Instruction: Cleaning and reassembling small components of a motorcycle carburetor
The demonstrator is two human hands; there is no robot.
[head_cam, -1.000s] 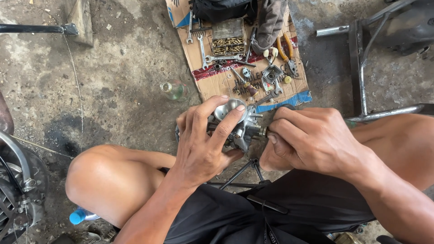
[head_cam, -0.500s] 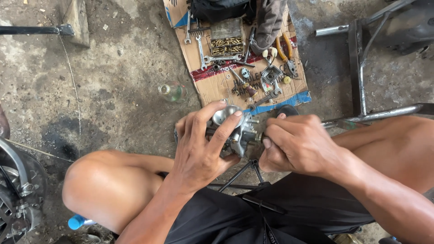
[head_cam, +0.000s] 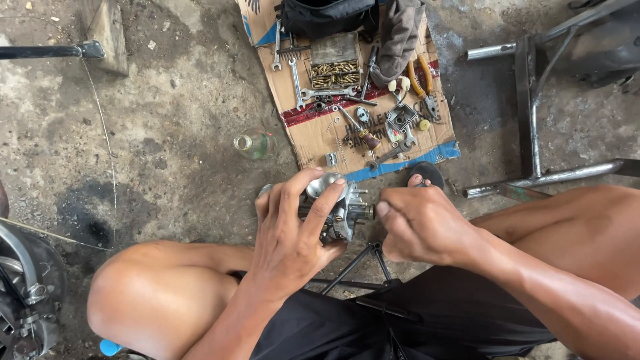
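1. Carburetor [head_cam: 333, 210]: a small cast-metal part, held in the air just below the cardboard sheet [head_cam: 313, 140] of tools.
2. Left hand [head_cam: 290, 233] has its fingers wrapped around the body, thumb over the round mouth.
3. Right hand [head_cam: 417, 223] is curled at its right side, fingertips pinched; what they hold is hidden.
4. It looks rigid, fairly heavy and possibly oily: grip the solid body, not the thin fittings.

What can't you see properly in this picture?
- Head view: the left hand covers most of the metal engine part.
- Anything pinched in the right hand is hidden by its curled fingers.
- The small parts on the cardboard are too tiny to name.
- The black bag is cut off by the top edge.
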